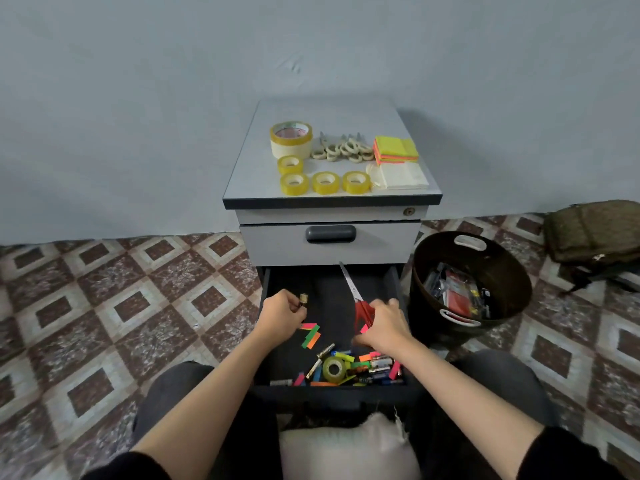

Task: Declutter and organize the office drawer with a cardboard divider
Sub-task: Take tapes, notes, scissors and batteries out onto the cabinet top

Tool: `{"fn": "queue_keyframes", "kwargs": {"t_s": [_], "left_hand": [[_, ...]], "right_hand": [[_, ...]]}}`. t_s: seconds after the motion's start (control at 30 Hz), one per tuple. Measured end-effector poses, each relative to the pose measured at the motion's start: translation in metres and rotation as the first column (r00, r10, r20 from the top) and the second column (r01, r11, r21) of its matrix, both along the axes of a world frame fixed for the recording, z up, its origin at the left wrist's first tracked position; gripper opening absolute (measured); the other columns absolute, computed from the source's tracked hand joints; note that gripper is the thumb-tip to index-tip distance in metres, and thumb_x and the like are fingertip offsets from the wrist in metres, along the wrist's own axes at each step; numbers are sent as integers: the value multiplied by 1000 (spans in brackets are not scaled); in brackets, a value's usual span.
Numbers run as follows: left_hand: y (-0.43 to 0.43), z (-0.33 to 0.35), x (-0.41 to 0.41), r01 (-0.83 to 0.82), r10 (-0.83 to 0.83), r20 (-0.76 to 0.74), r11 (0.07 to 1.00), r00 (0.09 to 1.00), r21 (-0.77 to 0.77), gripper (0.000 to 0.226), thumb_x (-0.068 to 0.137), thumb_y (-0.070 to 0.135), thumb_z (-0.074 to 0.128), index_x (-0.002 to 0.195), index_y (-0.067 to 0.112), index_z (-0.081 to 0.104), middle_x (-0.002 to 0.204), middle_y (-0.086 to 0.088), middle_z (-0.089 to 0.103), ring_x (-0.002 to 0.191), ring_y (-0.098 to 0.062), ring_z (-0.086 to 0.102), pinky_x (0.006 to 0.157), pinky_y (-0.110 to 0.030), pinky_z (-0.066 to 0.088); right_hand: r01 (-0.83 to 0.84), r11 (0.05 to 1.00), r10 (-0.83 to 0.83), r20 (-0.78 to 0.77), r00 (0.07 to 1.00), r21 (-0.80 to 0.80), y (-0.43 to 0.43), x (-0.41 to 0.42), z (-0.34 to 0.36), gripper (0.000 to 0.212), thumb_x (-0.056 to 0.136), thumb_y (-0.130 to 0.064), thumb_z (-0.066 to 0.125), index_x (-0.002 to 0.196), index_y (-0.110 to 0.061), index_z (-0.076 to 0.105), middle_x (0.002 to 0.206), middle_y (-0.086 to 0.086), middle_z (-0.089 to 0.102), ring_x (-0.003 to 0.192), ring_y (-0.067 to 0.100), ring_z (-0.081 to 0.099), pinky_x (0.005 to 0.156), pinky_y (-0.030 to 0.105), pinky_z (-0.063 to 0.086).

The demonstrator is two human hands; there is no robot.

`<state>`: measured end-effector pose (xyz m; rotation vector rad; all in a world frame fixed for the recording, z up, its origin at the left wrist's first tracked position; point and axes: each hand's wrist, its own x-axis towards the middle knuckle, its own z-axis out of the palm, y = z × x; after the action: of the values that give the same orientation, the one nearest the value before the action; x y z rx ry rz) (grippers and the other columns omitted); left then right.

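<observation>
The bottom drawer (266, 306) of a grey cabinet is pulled open, dark inside. My left hand (282, 315) pinches a small brass-coloured object (303, 300) over the drawer's left side. My right hand (384, 325) grips the red handles of a pair of scissors (353, 289), whose blades point up and away toward the back of the drawer. At the drawer's front lie coloured sticky flags (310, 336), a small yellow tape roll (334, 368), batteries and other small items. No cardboard divider is in view.
On the cabinet top (249, 168) stand a large tape roll (291, 138), several small yellow tape rolls (325, 182), white-handled scissors (344, 150), neon sticky notes (395, 150) and white paper. A dark bin (505, 271) with discarded items stands at the right, a bag (595, 233) beyond it.
</observation>
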<state>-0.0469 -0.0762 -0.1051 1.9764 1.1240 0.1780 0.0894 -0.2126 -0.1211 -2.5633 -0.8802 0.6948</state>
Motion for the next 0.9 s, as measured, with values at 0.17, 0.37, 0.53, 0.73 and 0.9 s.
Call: {"fn": "queue_keyframes", "kwargs": {"t_s": [0.17, 0.37, 0.53, 0.73, 0.9], "left_hand": [[8, 25, 9, 4, -8, 49, 997, 999, 76, 13, 88, 9, 61, 94, 10, 49, 74, 6, 50, 59, 0, 51, 51, -6, 44], [22, 62, 27, -4, -9, 131, 995, 991, 100, 14, 83, 11, 65, 82, 18, 53, 78, 0, 58, 75, -21, 63, 80, -39, 55], [32, 80, 45, -3, -25, 192, 990, 981, 142, 10, 83, 14, 67, 89, 13, 60, 76, 1, 60, 74, -15, 59, 73, -29, 50], [53, 116, 70, -38, -28, 313, 979, 949, 200, 20, 83, 15, 68, 102, 13, 60, 79, -1, 65, 78, -17, 63, 70, -23, 50], [87, 142, 99, -59, -30, 311, 960, 950, 274, 32, 86, 14, 65, 116, 19, 58, 75, 0, 66, 74, -15, 63, 54, -17, 42]], "right_hand": [[-65, 977, 62, 21, 998, 201, -4, 14, 45, 85, 65, -40, 82, 135, -18, 41, 113, 3, 37, 114, 25, 44, 96, 33, 41], [-74, 945, 31, 138, 990, 318, -2, 28, 101, 77, 67, -48, 78, 131, -17, 50, 107, -2, 42, 107, 18, 51, 85, 27, 43], [-49, 895, -5, 120, 993, 444, 7, 38, 125, 70, 66, -53, 77, 122, -18, 58, 114, 1, 52, 105, 16, 51, 79, 23, 38], [-53, 857, -47, 180, 982, 512, 28, 71, 151, 64, 64, -55, 77, 114, -18, 64, 96, -4, 47, 89, 12, 49, 72, 22, 36], [-66, 855, -52, 212, 976, 514, 53, 108, 168, 53, 64, -54, 78, 103, -20, 69, 98, -1, 54, 88, 14, 51, 65, 22, 35]]}}
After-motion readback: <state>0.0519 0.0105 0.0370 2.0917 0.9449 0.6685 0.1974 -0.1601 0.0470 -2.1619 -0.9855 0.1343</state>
